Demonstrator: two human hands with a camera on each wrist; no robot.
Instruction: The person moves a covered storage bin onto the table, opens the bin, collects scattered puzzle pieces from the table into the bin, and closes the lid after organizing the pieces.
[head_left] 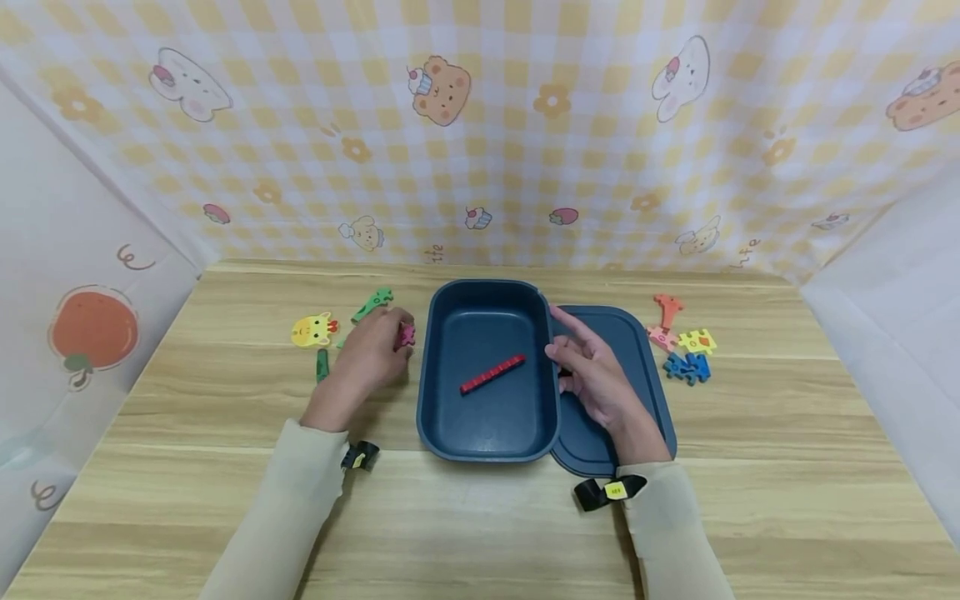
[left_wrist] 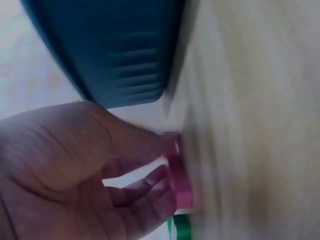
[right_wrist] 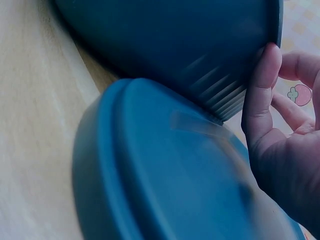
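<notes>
My left hand (head_left: 372, 348) pinches a small pink puzzle-like piece (left_wrist: 180, 182) between thumb and fingers, close over the table just left of a dark blue box (head_left: 489, 455). Inside the box a red notched strip (head_left: 492, 374) lies slanted on the floor. On the box's right side my right hand (head_left: 596, 375) has its index finger stretched along the outer wall and its thumb (right_wrist: 267, 70) at the rim. Under that hand is the flat blue lid (head_left: 654, 417), beside the box. Green pieces (head_left: 372, 303) and a yellow giraffe-head piece (head_left: 311, 330) lie around my left hand.
Right of the lid lie an orange piece (head_left: 668, 308), a pink piece (head_left: 661, 337), a yellow piece (head_left: 698, 340) and blue pieces (head_left: 686, 368). A dark green piece (head_left: 322, 365) is by my left wrist. A checked cloth (head_left: 510, 167) hangs behind the wooden table (head_left: 480, 533).
</notes>
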